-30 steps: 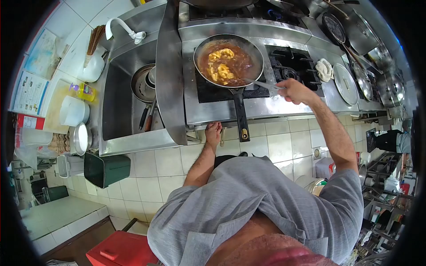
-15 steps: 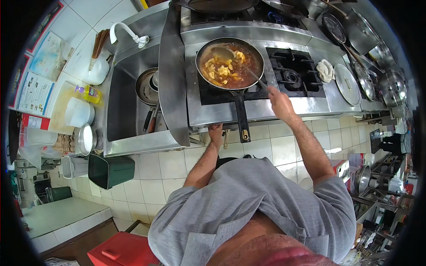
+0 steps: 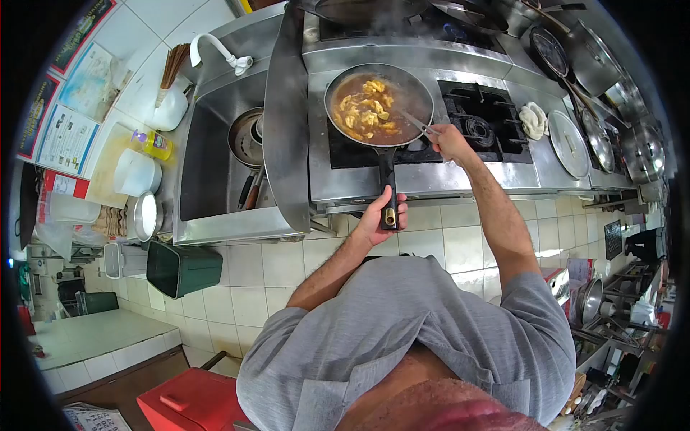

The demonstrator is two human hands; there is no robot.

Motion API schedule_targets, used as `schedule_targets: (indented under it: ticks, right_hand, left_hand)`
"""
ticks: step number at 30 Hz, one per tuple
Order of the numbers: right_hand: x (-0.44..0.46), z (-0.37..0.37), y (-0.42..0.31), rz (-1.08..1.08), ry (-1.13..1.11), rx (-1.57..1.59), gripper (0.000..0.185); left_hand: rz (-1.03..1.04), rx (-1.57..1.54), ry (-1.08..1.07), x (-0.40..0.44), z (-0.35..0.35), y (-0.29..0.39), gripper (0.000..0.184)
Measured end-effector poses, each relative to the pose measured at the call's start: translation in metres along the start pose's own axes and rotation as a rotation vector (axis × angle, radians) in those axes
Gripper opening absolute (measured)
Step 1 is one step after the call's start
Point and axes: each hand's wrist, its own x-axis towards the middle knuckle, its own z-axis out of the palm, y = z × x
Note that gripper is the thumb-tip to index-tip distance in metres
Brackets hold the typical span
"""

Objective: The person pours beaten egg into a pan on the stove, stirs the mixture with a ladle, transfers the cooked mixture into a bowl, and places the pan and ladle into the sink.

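Observation:
A black frying pan [image 3: 430, 108] sits on the left burner of the stove. It holds brownish-red sauce with yellowish, egg-like pieces [image 3: 365, 115], and light steam rises from it. My left hand [image 3: 377, 214] is closed around the end of the pan's black handle [image 3: 387, 172], thumb on the left side, fingertips showing on the right. My right hand [image 3: 453, 144], at the pan's right rim, grips the metal handle of a ladle [image 3: 413, 121]. The ladle's far end reaches into the pan, and its bowl cannot be made out now.
A steel partition [image 3: 284, 136] stands left of the stove, beside a sink [image 3: 205, 228] with pans in it. Right of the pan are a bare burner [image 3: 478, 131], a white cloth [image 3: 533, 121] and an oval plate [image 3: 568, 147]. A green bin [image 3: 183, 269] stands on the floor.
My left hand has come up from the stove's front edge and taken hold of the pan handle. The ladle's bowl, visible earlier over the food, no longer shows.

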Motion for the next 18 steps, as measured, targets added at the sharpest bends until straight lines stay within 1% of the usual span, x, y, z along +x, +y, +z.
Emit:
schedule_targets:
  ticks: [1, 2, 3, 4, 5, 6, 7, 9, 10, 12, 13, 15, 16, 18]
  right_hand:
    - [0.001, 0.000, 0.000, 0.024, -0.066, 0.054, 0.017]
    - [0.004, 0.001, 0.005, 0.016, -0.096, 0.000, 0.023]
    - [0.001, 0.002, 0.006, 0.015, -0.097, 0.000, 0.023]
    - [-0.004, 0.004, 0.010, -0.143, -0.060, -0.153, 0.023]
    - [-0.010, 0.007, 0.014, -0.301, -0.021, -0.305, 0.023]
    - [-0.024, 0.008, 0.008, -0.411, 0.063, -0.452, 0.030]
    - [-0.036, 0.006, 0.004, -0.409, 0.063, -0.450, 0.030]
    - [-0.059, -0.001, -0.003, -0.543, 0.202, -0.882, 0.041]
    - [-0.070, -0.006, -0.005, -0.543, 0.200, -0.883, 0.041]
    - [-0.094, -0.016, -0.006, -0.628, 0.214, -0.831, 0.049]
    - [-0.106, -0.021, -0.011, -0.630, 0.210, -0.833, 0.049]
    - [-0.128, -0.027, -0.015, -0.511, 0.141, -0.774, 0.047]
    - [-0.132, -0.030, -0.011, -0.510, 0.142, -0.775, 0.047]
    - [-0.134, -0.038, -0.001, -0.550, 0.066, -0.799, 0.048]
  left_hand:
    - [0.001, 0.003, 0.001, 0.000, 0.004, 0.000, 0.039]
    - [0.019, 0.003, 0.047, 0.001, 0.007, 0.000, 0.037]
    - [0.036, 0.001, 0.093, 0.002, 0.008, 0.000, 0.035]
    - [0.035, 0.001, 0.095, 0.003, 0.003, -0.001, 0.035]
    - [0.018, -0.014, 0.026, 0.005, -0.007, 0.000, 0.034]
    - [0.001, -0.028, -0.042, 0.006, -0.013, 0.000, 0.033]
    - [0.000, -0.028, -0.039, 0.005, -0.012, -0.001, 0.033]
    - [0.039, 0.038, 0.032, 0.005, -0.007, -0.002, 0.031]
    - [0.040, 0.036, 0.033, 0.005, -0.007, -0.002, 0.031]
    - [0.026, 0.054, 0.053, 0.004, -0.007, -0.001, 0.030]
    - [0.029, 0.051, 0.054, 0.004, -0.007, 0.000, 0.030]
    - [0.016, 0.085, 0.063, 0.005, -0.007, 0.000, 0.029]
    - [0.015, 0.085, 0.062, 0.005, -0.008, 0.000, 0.029]
    - [0.003, 0.083, 0.082, 0.006, -0.008, 0.000, 0.029]
